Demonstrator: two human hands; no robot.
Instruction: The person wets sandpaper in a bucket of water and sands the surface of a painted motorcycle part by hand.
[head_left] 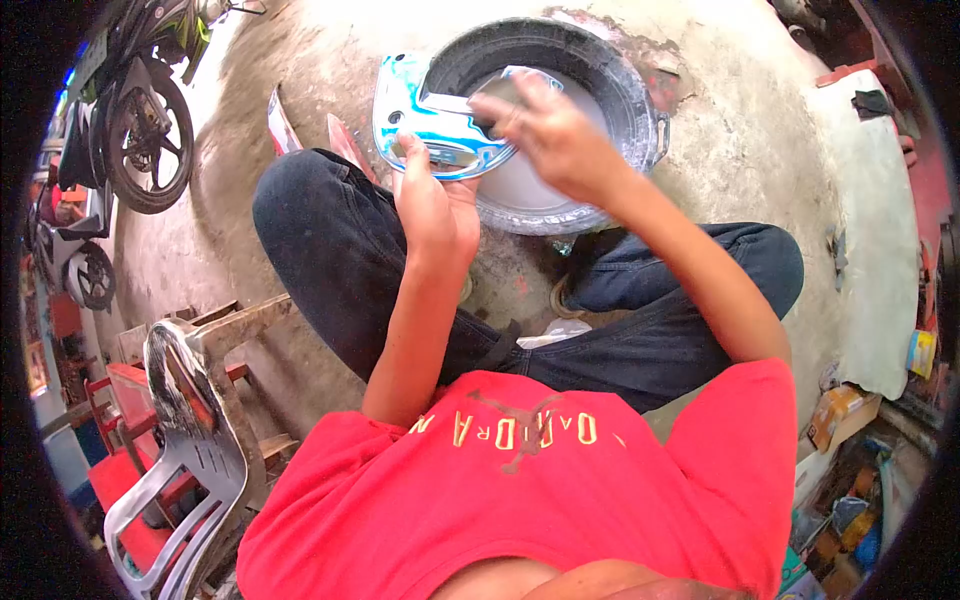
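A glossy panel (432, 128), blue and white with holes along its left side, is held over the left rim of a round black basin (637, 100). Greyish liquid shows inside the basin. My left hand (436, 205) grips the panel's lower edge from below, its thumb on the front surface. On the panel's right part, the fingers of my right hand (550, 135) press a dark flat piece (500, 100) against it. Motion blurs those fingers a little, and what the dark piece is cannot be made out.
Two reddish pieces (345, 145) lie on the concrete floor left of the basin. Parked motorcycles (145, 135) stand at the upper left. A worn plastic chair (205, 450) is at the lower left. On the right are a pale sheet (880, 240) and a cardboard box (842, 418).
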